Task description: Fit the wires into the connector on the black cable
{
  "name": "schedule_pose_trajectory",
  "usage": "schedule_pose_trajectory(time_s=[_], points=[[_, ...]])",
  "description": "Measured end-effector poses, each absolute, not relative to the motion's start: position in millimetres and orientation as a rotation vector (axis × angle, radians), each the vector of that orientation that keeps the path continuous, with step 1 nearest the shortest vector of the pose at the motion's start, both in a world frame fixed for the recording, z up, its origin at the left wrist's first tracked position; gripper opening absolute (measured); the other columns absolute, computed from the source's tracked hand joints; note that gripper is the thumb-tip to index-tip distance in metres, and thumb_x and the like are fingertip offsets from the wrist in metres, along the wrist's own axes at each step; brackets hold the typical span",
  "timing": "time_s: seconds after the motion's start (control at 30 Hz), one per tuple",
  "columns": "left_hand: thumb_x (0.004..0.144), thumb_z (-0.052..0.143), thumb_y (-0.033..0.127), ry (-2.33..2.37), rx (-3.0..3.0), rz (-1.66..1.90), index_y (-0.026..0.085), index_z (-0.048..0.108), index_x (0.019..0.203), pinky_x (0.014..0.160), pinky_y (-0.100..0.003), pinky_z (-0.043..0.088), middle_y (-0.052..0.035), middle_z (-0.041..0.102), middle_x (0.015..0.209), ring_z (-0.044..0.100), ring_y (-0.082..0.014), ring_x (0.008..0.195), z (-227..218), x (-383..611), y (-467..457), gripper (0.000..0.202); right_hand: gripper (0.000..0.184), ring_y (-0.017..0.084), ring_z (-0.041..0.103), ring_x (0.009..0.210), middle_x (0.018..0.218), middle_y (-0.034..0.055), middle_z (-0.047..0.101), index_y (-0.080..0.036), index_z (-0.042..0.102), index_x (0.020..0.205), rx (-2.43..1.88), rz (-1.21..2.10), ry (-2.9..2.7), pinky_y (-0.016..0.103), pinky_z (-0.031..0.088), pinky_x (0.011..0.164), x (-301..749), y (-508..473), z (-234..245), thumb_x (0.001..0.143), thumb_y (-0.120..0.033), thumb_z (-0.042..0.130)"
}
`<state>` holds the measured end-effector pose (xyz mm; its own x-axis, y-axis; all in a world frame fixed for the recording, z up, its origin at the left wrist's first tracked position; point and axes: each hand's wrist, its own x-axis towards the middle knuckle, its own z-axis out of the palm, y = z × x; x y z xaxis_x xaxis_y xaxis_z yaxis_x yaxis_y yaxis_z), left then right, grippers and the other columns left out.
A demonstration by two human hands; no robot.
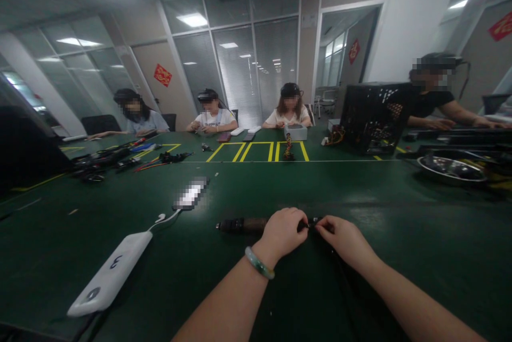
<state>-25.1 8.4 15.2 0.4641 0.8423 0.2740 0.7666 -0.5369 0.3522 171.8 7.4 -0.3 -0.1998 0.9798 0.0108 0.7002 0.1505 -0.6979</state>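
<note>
My left hand (pixel 282 232) is closed round the right end of a dark cylindrical tool (pixel 240 225) that lies on the green table (pixel 360 192). A green bead bracelet (pixel 259 262) sits on that wrist. My right hand (pixel 340 235) is closed in a pinch on a small dark part (pixel 312 222) at the tool's end, right beside the left fingers. What the part is I cannot make out.
A white power bank (pixel 110 272) with a white cable lies at the near left, leading to a phone (pixel 191 194). A black computer case (pixel 374 117) and a metal bowl (pixel 452 168) stand at the right. Several other people sit at the far side and at the right.
</note>
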Motion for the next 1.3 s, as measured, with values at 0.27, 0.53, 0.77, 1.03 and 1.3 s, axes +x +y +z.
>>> schedule_pose_trajectory(time_s=[0.27, 0.53, 0.77, 1.03, 1.3], points=[[0.084, 0.057, 0.027, 1.335, 2.529, 0.622, 0.022, 0.061, 0.094, 0.083, -0.033, 0.045, -0.0007, 0.062, 0.096, 0.057, -0.0174, 0.089, 16.7, -27.6, 6.4, 0.012, 0.019, 0.017, 0.064, 0.075, 0.085, 0.0018, 0.071, -0.022, 0.069, 0.087, -1.512, 0.780, -1.949, 0.025, 0.044, 0.064, 167.7, 4.5, -1.8, 0.086, -0.034, 0.054], [0.084, 0.059, 0.030, 1.360, 2.531, 0.615, 0.022, 0.060, 0.091, 0.078, -0.031, 0.045, -0.0004, 0.062, 0.091, 0.057, -0.0172, 0.086, 15.0, -25.9, 2.9, 0.011, 0.019, 0.017, 0.064, 0.074, 0.083, 0.0010, 0.071, -0.022, 0.069, 0.085, -1.474, 0.817, -2.010, 0.025, 0.043, 0.064, 177.8, 4.4, 1.8, 0.085, -0.034, 0.055], [0.082, 0.060, 0.029, 1.411, 2.536, 0.622, 0.022, 0.059, 0.088, 0.075, -0.030, 0.044, 0.0002, 0.062, 0.089, 0.057, -0.0176, 0.085, 13.0, -22.3, 5.0, 0.010, 0.018, 0.017, 0.064, 0.075, 0.083, 0.0000, 0.071, -0.022, 0.069, 0.083, -1.443, 0.858, -1.981, 0.025, 0.043, 0.066, 176.7, 9.4, -2.4, 0.085, -0.034, 0.056], [0.084, 0.057, 0.023, 1.445, 2.548, 0.640, 0.022, 0.060, 0.089, 0.078, -0.030, 0.043, -0.0003, 0.062, 0.090, 0.057, -0.0172, 0.086, 8.0, -17.9, 10.5, 0.006, 0.016, 0.016, 0.063, 0.080, 0.086, 0.0003, 0.070, -0.021, 0.070, 0.084, -1.360, 0.881, -1.964, 0.025, 0.044, 0.072, 172.5, 16.3, -4.8, 0.085, -0.031, 0.057], [0.087, 0.054, 0.022, 1.362, 2.586, 0.631, 0.025, 0.062, 0.096, 0.084, -0.032, 0.043, 0.0004, 0.063, 0.098, 0.058, -0.0174, 0.092, 8.9, -18.5, 9.4, 0.012, 0.012, 0.017, 0.061, 0.080, 0.087, 0.0015, 0.068, -0.022, 0.070, 0.085, -1.390, 0.773, -2.053, 0.026, 0.043, 0.071, 172.5, 12.3, -3.8, 0.084, -0.027, 0.059]])
